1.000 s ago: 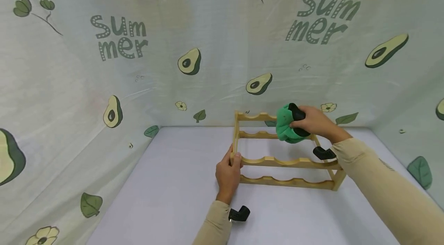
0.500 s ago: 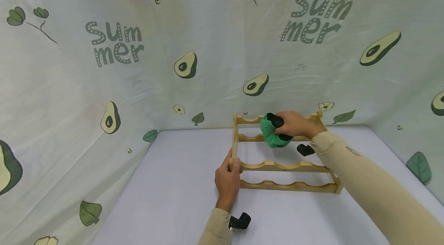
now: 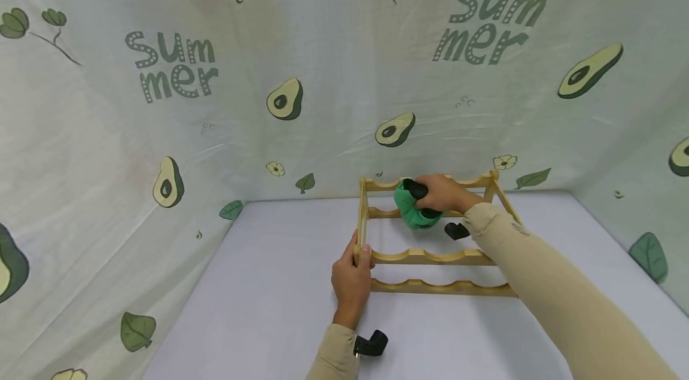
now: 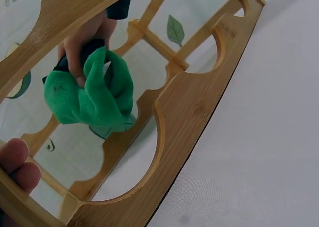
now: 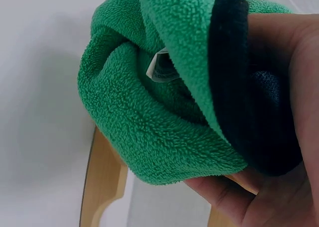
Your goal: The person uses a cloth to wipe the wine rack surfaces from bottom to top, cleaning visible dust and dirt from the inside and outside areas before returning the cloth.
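My left hand [image 3: 351, 279] grips the left front upright of a wooden wine rack [image 3: 422, 257] with scalloped rails; its fingertips [image 4: 20, 162] show at the lower left of the left wrist view. My right hand [image 3: 444, 193] holds a bunched green terry cloth [image 3: 413, 211] with black trim at the back rails, left of their middle. In the right wrist view a small white label [image 5: 162, 67] pokes out of the folds of the cloth. The fingers curl around the black part. From the left wrist the cloth is seen between the front and back rails.
The rack stands on a white table [image 3: 258, 296], close to its back edge. Behind it hangs a pale curtain [image 3: 323, 39] printed with avocados and leaves. A black wrist camera mount [image 3: 371, 344] juts from the left sleeve, and another [image 3: 456, 231] from the right.
My right hand has moved left along the back of the rack with the green cloth. My left hand keeps its grip on the upright. The head view has shifted slightly.
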Tool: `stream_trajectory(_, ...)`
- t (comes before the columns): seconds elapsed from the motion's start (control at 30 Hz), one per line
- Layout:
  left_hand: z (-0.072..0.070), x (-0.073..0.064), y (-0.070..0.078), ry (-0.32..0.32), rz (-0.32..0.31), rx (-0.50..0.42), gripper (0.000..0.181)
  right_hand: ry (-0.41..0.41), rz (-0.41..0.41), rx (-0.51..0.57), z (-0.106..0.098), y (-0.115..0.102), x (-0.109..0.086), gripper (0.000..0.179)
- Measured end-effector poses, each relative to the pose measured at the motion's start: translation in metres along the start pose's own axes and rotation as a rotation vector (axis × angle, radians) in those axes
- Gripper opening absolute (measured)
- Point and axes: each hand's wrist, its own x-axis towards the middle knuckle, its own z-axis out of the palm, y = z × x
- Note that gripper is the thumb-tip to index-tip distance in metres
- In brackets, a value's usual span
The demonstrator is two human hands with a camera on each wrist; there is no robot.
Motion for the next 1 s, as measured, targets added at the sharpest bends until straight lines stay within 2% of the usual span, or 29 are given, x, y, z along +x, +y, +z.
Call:
stream_trajectory(0.17,0.000,0.001,-0.002,-0.002,0.006,-0.001,0.045,-0.013,-0.023,-0.010,0.009,-0.004,0.007,0.050)
stream_trajectory(0.4,-0.001,0.001,-0.004,0.001,0.002,-0.016,0.045,-0.057,-0.093,-0.054,0.014,-0.018,0.020,0.035)
stream_trajectory(0.7,0.000,0.004,-0.005,-0.027,-0.005,0.013,0.045,-0.157,-0.179,-0.225,0.016,-0.031,0.038,0.038)
stream_trajectory(0.87,-0.001,0.002,-0.007,-0.016,0.003,0.026,0.045,-0.192,-0.239,-0.228,0.022,-0.034,0.045,0.033)
stream_trajectory(1.0,-0.002,0.002,-0.006,-0.023,0.006,0.036,0.045,-0.187,-0.247,-0.224,0.029,-0.037,0.049,0.035)
